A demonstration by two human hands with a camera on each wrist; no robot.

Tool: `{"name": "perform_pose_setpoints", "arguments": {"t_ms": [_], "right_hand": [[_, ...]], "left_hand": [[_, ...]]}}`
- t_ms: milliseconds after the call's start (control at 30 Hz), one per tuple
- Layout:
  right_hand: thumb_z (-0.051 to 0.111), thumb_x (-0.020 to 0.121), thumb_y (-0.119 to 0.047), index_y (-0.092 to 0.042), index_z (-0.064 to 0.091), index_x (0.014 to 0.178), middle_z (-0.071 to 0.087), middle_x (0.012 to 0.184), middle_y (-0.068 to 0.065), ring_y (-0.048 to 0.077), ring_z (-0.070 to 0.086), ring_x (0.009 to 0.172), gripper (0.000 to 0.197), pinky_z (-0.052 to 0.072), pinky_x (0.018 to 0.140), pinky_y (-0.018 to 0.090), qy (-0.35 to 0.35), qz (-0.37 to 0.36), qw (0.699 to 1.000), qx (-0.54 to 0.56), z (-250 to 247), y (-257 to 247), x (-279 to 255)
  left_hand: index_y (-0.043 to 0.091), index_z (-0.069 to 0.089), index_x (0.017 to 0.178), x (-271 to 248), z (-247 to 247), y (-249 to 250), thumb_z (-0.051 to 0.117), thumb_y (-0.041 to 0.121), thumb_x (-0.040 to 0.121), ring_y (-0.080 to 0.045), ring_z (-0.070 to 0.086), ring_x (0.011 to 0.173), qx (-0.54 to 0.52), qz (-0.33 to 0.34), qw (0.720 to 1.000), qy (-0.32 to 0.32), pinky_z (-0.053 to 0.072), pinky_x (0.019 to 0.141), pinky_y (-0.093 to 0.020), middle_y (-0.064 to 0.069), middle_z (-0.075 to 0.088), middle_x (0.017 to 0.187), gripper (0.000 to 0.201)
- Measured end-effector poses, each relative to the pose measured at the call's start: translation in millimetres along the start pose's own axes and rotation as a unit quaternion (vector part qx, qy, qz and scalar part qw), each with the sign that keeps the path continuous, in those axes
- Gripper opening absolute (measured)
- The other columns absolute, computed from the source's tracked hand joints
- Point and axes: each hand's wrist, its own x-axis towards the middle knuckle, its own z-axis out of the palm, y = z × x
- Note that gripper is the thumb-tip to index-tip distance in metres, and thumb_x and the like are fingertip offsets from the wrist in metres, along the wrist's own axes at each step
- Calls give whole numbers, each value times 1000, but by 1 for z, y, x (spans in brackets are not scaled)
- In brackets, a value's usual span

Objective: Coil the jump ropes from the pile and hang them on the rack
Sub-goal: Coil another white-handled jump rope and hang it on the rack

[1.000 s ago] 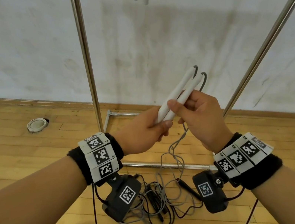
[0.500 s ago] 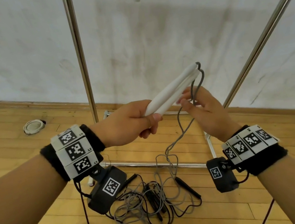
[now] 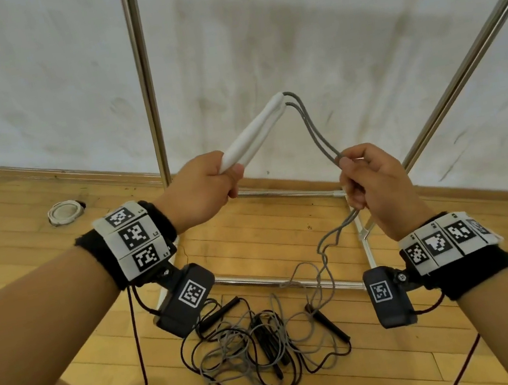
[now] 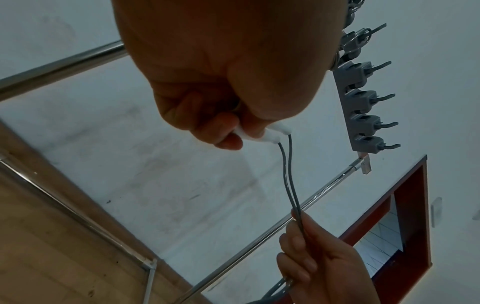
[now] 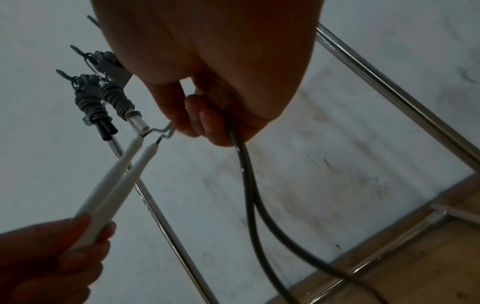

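The left hand (image 3: 201, 187) grips the two white plastic handles (image 3: 253, 135) of a jump rope, their lower ends hidden in the fist. The right hand (image 3: 376, 185) holds both strands of its grey cord (image 3: 317, 134), which fall to the tangled pile of ropes (image 3: 257, 343) on the wooden floor (image 3: 23, 271). The chrome metal rack (image 3: 144, 76) is cut off at the top edge.

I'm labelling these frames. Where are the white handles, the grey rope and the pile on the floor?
white handles (image 3: 250, 136), head view, mid-shaft.
grey rope (image 3: 314, 130), head view, doubled strands below the handle tips.
pile (image 3: 255, 350), head view, tangled middle.

head downward, wrist cameras upward
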Motion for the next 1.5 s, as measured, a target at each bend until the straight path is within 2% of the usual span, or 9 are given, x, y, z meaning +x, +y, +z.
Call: {"name": "perform_pose_setpoints", "arguments": {"t_ms": [267,500,633,733,900,1033,1267,1400,1500], "right_hand": [[55,95,1,-4,67,93,68,74,14,14,44,50,13,35,47,22,-67,38,994,74,18,-2,-8],[63,80,-9,-5,71,102,70,80,14,14,54,59,23,41,55,22,-133,46,982,129,44,-4,-20],[66,77,-4,-14,78,87,67,72,10,16,61,64,19,44,57,24,-127,49,982,134,47,-4,-21],[71,71,-7,-7,72,84,69,69,12,18,65,62,14,48,54,24,-122,49,984,123,48,-3,-22],[73,71,-12,0,66,86,70,67,12,19,67,59,20,50,52,24,-144,58,979,131,48,-4,-25],[77,70,-22,-6,68,82,69,68,12,20,66,56,22,51,49,25,-153,54,980,118,50,-5,-30],[74,76,-39,-11,71,75,69,65,10,19,63,53,29,50,48,26,-124,6,992,-8,49,-2,-27],[64,87,-17,-9,74,93,71,80,12,20,65,68,14,53,64,29,-198,22,980,10,43,8,-29],[60,92,-3,-6,72,103,72,88,13,17,68,77,17,53,72,27,-210,41,977,-2,36,15,-29]], "left_hand": [[8,60,106,2,10,-1,50,30,102,-10,53,60,-24,-8,1000,-6,48,65,-33,3,65,73,24],[9,57,100,-6,29,1,49,28,103,-14,52,62,-4,9,998,-63,44,60,-32,-1,64,76,21],[9,57,103,-14,37,6,47,24,104,-9,49,57,-44,20,991,-123,41,56,-25,1,62,74,18],[13,57,102,-20,40,9,45,19,102,-12,48,60,-93,24,984,-149,39,56,-25,-3,61,76,14],[23,62,93,-26,43,14,44,50,97,-9,53,60,-94,70,984,-137,42,54,-21,0,62,72,32],[19,63,89,-26,43,15,47,42,101,-9,56,57,-54,97,989,-102,44,53,-20,4,62,64,31],[15,57,80,-23,38,17,45,41,102,-10,50,50,-40,86,993,-77,41,49,-20,-4,64,66,36],[8,61,85,-23,36,15,45,42,102,-14,54,52,12,93,994,-56,45,51,-28,-5,66,67,41],[9,62,86,-26,35,16,45,43,102,-30,58,56,41,101,993,-52,50,54,-41,-9,68,72,40]]}}
